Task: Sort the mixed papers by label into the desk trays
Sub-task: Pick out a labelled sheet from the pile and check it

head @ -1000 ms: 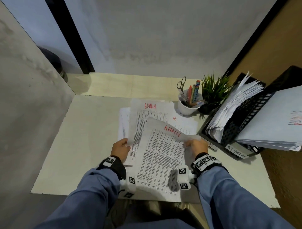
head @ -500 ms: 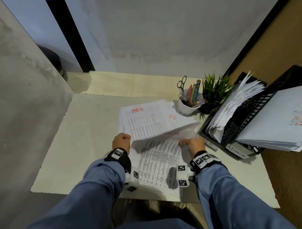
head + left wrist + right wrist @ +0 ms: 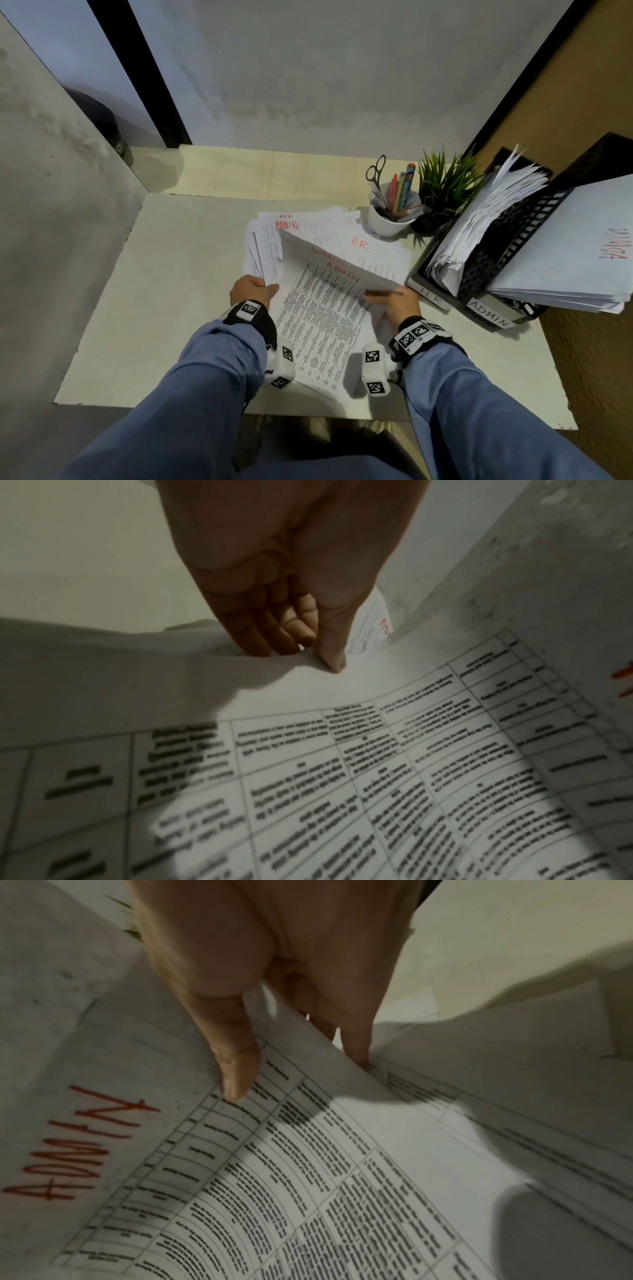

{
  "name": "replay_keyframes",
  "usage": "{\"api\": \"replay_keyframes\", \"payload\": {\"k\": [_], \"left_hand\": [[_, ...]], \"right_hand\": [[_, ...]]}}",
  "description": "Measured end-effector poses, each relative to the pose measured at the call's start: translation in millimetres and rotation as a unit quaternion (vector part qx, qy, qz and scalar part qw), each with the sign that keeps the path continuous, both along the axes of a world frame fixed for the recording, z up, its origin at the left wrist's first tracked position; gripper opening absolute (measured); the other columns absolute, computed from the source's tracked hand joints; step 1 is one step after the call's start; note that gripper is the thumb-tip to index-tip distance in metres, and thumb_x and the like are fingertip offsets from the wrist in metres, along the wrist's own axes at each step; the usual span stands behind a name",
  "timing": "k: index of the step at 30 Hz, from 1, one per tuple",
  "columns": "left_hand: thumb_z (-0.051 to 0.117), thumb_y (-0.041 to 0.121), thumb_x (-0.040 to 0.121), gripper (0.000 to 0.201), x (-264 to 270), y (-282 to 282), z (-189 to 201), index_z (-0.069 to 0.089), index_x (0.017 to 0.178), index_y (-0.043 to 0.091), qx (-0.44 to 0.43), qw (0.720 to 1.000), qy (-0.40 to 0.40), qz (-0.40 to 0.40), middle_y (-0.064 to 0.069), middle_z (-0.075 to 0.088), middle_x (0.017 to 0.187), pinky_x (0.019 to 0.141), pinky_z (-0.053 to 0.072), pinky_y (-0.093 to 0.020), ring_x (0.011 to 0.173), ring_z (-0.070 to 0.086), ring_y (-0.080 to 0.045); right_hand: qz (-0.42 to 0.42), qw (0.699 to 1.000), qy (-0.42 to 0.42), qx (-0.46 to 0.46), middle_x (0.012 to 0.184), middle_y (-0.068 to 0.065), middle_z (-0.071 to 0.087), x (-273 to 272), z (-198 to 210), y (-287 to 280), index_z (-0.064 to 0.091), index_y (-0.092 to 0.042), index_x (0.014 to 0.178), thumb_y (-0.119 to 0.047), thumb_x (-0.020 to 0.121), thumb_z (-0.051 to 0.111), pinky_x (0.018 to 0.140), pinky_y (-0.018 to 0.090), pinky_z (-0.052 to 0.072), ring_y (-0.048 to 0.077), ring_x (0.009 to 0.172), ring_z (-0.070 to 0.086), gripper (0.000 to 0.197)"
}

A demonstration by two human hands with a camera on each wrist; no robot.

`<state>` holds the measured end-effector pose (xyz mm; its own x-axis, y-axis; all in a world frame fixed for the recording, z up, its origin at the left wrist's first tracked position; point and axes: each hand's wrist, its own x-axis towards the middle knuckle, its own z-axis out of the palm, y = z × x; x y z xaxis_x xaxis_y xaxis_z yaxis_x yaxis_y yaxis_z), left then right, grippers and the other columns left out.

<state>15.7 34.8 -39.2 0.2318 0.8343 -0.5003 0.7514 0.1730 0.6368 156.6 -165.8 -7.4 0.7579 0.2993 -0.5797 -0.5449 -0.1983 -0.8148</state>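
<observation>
We pinch the white printed sheet marked ADMIN (image 3: pixel 322 308) with left hand (image 3: pixel 251 291) and right hand (image 3: pixel 399 303), freeing it for the black ADMIN-labelled mesh tray (image 3: pixel 507 274) right of it.

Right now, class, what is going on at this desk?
A person is sorting papers at a desk. Both hands hold a printed sheet marked ADMIN in red: the left hand pinches its left edge, the right hand its right edge. More marked sheets, one reading HR, lie behind it. Two black trays labelled HR and ADMIN stand at the right, already holding papers.
</observation>
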Motion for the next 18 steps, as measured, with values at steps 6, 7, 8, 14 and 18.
{"api": "replay_keyframes", "payload": {"k": [6,7,8,14,18], "left_hand": [[0.066,0.012,0.081,0.021,-3.2,1.0,-2.1,0.048,0.071,0.016,0.059,0.997,-0.042,-0.011,0.002,0.051,0.067,0.066,0.039,-0.027,0.074,0.053,-0.025],[0.065,0.012,0.081,0.017,-3.2,-0.4,-1.5,0.049,0.075,0.015,0.062,0.997,-0.049,-0.006,0.003,0.049,0.066,0.066,0.037,-0.026,0.074,0.052,-0.024],[0.067,0.013,0.08,0.016,-2.5,-1.8,0.0,0.05,0.079,0.013,0.061,0.996,-0.058,0.005,0.003,0.05,0.067,0.067,0.038,-0.027,0.074,0.052,-0.024],[0.076,0.007,0.071,0.021,2.5,0.0,8.3,0.063,0.087,0.008,0.083,0.992,-0.091,0.027,-0.01,0.066,0.08,0.073,0.049,-0.028,0.076,0.062,-0.027],[0.069,0.01,0.08,0.03,-4.2,4.9,13.3,0.066,0.11,0.007,0.105,0.991,-0.076,-0.041,-0.016,0.069,0.095,0.082,0.048,-0.028,0.092,0.064,-0.03]], "right_hand": [[-0.069,0.991,0.089,0.074,0.11,0.021,0.064,-5.5,14.2,-3.3,0.06,0.006,0.105,0.031,0.067,0.05,0.051,0.022,0.053,0.033,0.094,0.061,0.047],[-0.089,0.985,0.116,0.091,0.115,0.023,0.062,-4.0,12.3,-5.2,0.058,0.005,0.107,0.032,0.067,0.046,0.049,0.022,0.052,0.032,0.092,0.06,0.05],[-0.102,0.981,0.142,0.09,0.117,0.024,0.061,-3.4,14.1,-6.9,0.057,0.006,0.111,0.032,0.068,0.045,0.045,0.019,0.051,0.031,0.088,0.06,0.052],[-0.027,0.993,0.117,0.002,0.087,0.017,0.066,-5.3,27.4,-6.6,0.056,0.013,0.11,0.03,0.069,0.055,0.05,0.021,0.053,0.028,0.076,0.062,0.044],[-0.002,0.995,0.104,0.005,0.084,0.016,0.065,-9.3,35.5,-7.8,0.058,0.009,0.101,0.031,0.07,0.053,0.045,0.018,0.051,0.026,0.076,0.062,0.038]]}}
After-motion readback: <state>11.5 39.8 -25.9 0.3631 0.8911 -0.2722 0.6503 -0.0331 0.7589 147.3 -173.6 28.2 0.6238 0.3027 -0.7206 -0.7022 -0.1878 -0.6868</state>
